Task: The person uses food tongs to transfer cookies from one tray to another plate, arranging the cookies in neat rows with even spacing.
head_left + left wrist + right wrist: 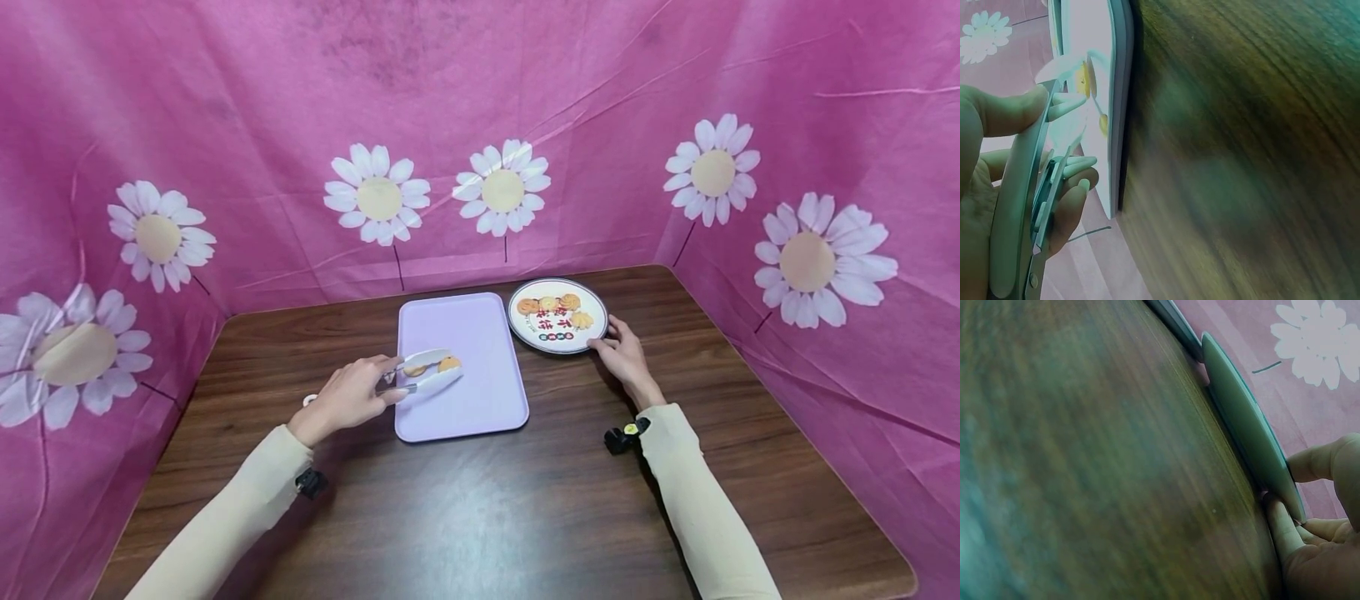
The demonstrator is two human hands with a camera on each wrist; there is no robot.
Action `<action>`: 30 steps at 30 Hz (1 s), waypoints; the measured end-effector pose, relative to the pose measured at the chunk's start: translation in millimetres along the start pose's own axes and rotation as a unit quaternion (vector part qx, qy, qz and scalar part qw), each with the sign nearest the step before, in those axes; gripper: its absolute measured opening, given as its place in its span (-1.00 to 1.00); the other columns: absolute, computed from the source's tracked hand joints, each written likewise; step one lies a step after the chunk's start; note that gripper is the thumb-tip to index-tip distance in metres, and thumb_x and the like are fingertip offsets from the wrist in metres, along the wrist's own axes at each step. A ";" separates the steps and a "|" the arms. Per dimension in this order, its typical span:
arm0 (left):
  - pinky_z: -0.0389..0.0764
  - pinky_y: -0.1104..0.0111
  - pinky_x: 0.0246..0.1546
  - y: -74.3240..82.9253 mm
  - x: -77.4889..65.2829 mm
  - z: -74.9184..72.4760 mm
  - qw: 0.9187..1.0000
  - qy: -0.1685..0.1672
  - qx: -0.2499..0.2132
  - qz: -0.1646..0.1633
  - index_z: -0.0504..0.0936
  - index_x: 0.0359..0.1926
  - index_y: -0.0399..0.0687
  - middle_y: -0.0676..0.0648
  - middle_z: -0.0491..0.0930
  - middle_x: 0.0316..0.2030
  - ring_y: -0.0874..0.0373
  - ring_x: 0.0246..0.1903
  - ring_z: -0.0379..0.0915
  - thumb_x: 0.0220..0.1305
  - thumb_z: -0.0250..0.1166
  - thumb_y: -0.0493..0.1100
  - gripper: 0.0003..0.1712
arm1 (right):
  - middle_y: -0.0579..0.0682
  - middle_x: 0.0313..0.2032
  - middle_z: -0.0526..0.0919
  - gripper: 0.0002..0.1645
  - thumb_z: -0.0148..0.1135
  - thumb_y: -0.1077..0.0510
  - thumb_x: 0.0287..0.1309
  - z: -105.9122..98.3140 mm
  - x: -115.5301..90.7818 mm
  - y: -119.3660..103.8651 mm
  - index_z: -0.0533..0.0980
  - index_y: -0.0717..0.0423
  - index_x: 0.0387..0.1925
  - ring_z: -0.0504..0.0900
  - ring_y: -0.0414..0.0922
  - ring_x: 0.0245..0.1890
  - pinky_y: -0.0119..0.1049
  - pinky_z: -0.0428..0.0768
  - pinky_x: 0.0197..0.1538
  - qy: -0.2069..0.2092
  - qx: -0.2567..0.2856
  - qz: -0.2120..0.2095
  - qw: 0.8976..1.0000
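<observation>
1. A pink daisy-print cloth [442, 100] spans the frame's top behind the glossy wood-grain bench [450, 517].
2. Just left of centre, the left grip [348, 398] is clamped on tongs [438, 382], their tips either side of two cookies [448, 363] on a lilac tray [483, 325]; whether they pinch them, I cannot tell.
3. Cookies: likely light, brittle; squeeze edges gently.
4. Right of centre, the right grip [624, 357] pinches the rim of a plate [517, 323] bearing four cookies [570, 302]; probably stiff, slick, breakable, best held there.
</observation>
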State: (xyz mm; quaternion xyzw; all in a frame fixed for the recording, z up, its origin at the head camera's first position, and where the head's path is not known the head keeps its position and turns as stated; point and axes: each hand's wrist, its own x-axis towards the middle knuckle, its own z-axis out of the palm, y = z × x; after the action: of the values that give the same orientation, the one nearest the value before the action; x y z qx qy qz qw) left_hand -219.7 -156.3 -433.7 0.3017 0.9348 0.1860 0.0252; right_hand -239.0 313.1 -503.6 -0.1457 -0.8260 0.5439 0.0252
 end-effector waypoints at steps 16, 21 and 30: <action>0.54 0.19 -0.31 6.2 14.7 -2.1 0.999 0.035 0.006 0.017 0.58 0.33 -0.26 -0.20 0.74 0.06 0.09 -0.33 0.48 0.34 0.40 -0.02 -0.36 | 0.34 0.57 0.17 0.00 0.23 0.15 0.40 -0.9 -1.8 -1.0 -0.07 0.18 0.66 0.37 0.22 0.50 0.00 0.27 0.57 -0.002 0.001 0.002 1.000; 0.53 0.17 -0.33 10.0 22.9 -4.6 0.999 0.035 0.015 0.029 0.57 0.34 -0.27 -0.22 0.73 0.05 0.09 -0.35 0.46 0.34 0.41 -0.02 -0.36 | 0.34 0.58 0.16 0.00 0.22 0.15 0.40 -1.4 -1.7 -1.4 -0.08 0.19 0.66 0.38 0.22 0.50 0.00 0.28 0.56 -0.003 0.001 0.001 1.000; 0.63 0.02 -0.23 21.3 47.4 -3.8 0.999 0.030 0.004 0.032 0.57 0.35 -0.15 -0.18 0.74 0.02 -0.06 -0.22 0.63 0.37 0.39 0.00 -0.39 | 0.34 0.57 0.18 0.00 0.21 0.15 0.40 -0.9 -0.2 -0.7 -0.08 0.18 0.66 0.39 0.22 0.49 0.01 0.31 0.54 -0.001 -0.005 -0.002 1.000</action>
State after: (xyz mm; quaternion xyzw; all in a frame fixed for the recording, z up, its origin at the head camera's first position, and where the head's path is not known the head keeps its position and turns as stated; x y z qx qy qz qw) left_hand -247.2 -114.5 -419.4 0.3255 0.9258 0.1918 -0.0102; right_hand -238.8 313.6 -502.6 -0.1438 -0.8289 0.5400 0.0248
